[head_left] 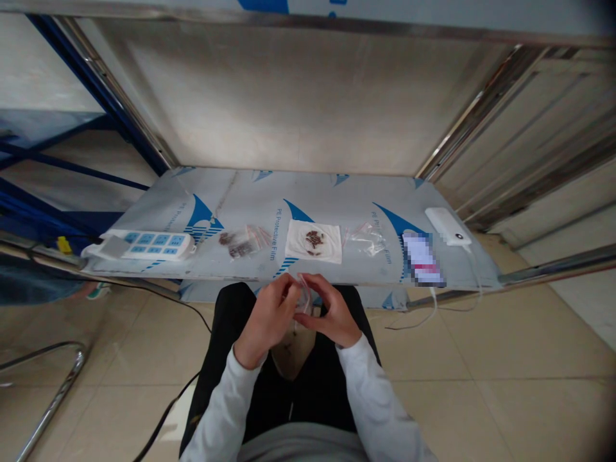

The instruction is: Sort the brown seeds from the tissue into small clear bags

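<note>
My left hand [273,314] and my right hand [333,311] meet above my lap, just in front of the shelf edge. Between them is a small clear plastic bag [304,298], pinched near its top by both hands; whether it contains anything is hard to make out. Beyond my hands lies a white cloth or paper square [332,250] with a small heap of dark brown bits [314,240] on it. To its left rests a clear zip bag [243,244] with dark brown pieces inside. On the right lie clear plastic bags [369,239] that look flat.
A white power strip [156,246] lies at the shelf's left end. At the right are a phone [423,260] and a white power bank [447,228] with a cable. The film-covered shelf [231,192] has metal posts at both sides. A chair leg [58,391] stands lower left.
</note>
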The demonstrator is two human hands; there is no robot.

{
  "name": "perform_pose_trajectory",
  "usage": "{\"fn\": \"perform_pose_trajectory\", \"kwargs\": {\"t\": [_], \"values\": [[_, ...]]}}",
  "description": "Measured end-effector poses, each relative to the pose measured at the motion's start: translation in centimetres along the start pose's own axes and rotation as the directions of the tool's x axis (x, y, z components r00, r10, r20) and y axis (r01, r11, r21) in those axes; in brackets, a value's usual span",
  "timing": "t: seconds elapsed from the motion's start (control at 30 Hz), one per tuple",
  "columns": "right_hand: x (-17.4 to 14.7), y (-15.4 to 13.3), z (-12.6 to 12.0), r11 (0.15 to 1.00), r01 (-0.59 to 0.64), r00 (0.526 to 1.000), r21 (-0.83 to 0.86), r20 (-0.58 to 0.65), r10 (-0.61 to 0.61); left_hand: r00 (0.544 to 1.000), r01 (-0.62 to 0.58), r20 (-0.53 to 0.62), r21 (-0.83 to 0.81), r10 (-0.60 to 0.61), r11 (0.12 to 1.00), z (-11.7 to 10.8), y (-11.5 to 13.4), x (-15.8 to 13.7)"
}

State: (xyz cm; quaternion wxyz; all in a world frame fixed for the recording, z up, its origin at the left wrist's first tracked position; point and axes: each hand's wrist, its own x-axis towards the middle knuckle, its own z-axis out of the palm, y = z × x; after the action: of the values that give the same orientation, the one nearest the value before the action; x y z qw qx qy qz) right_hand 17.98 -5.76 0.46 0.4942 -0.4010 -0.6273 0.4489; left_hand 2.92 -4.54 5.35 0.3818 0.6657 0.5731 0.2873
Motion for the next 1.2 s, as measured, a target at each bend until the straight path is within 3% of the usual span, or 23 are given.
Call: {"fn": "perform_pose_trajectory", "kwargs": {"t": [0.1, 0.23, 0.33, 0.43, 0.5, 0.53, 0.63, 0.7, 0.93, 1.2], "values": [[0.1, 0.2, 0.0, 0.996, -0.009, 0.998, -0.086, -0.059, 0.004, 0.999, -0.004, -0.030, 0.239, 0.011, 0.971, -0.5, -0.2, -0.1], [0.4, -0.2, 0.1, 0.961, 0.013, 0.999, -0.277, -0.033, -0.023, 0.994, 0.004, -0.096, 0.482, 0.049, 0.876, -1.3, 0.2, -0.4], [1.2, -0.3, -0.3, 0.935, 0.033, 0.999, -0.354, -0.009, -0.039, 0.985, 0.018, -0.156, 0.525, 0.076, 0.851, -1.8, 0.8, -0.5], [3.5, 0.2, -2.4, 0.880, 0.018, 1.000, -0.475, 0.001, -0.020, 0.966, 0.059, -0.247, 0.473, 0.069, 0.879, -2.7, 1.0, -0.4], [6.3, 0.7, -4.5, 0.763, 0.019, 0.999, -0.646, 0.050, 0.017, 0.960, 0.096, -0.277, 0.429, 0.030, 0.898, -3.5, 0.6, -0.4], [7.9, 0.9, -5.6, 0.657, 0.033, 0.993, -0.754, 0.097, 0.061, 0.961, 0.108, -0.275, 0.415, 0.011, 0.903, -3.8, 0.2, -0.4], [12.8, 1.3, -7.8, 0.192, 0.161, 0.938, -0.968, 0.211, 0.274, 0.971, 0.132, -0.236, 0.396, -0.038, 0.909, -4.5, -0.9, -0.3], [15.3, 1.5, -7.9, 0.012, 0.251, 0.898, -0.968, 0.237, 0.370, 0.977, 0.147, -0.200, 0.396, -0.071, 0.906, -4.6, -1.5, -0.2], [18.5, 1.9, -5.2, -0.160, 0.495, 0.798, -0.854, 0.374, 0.473, 0.973, 0.204, -0.185, 0.435, -0.135, 0.877, -4.8, -2.5, -0.3], [19.0, 0.7, -4.1, -0.275, 0.613, 0.759, -0.741, 0.456, 0.465, 0.969, 0.235, -0.182, 0.446, -0.170, 0.863, -4.9, -3.6, -0.8]]}}
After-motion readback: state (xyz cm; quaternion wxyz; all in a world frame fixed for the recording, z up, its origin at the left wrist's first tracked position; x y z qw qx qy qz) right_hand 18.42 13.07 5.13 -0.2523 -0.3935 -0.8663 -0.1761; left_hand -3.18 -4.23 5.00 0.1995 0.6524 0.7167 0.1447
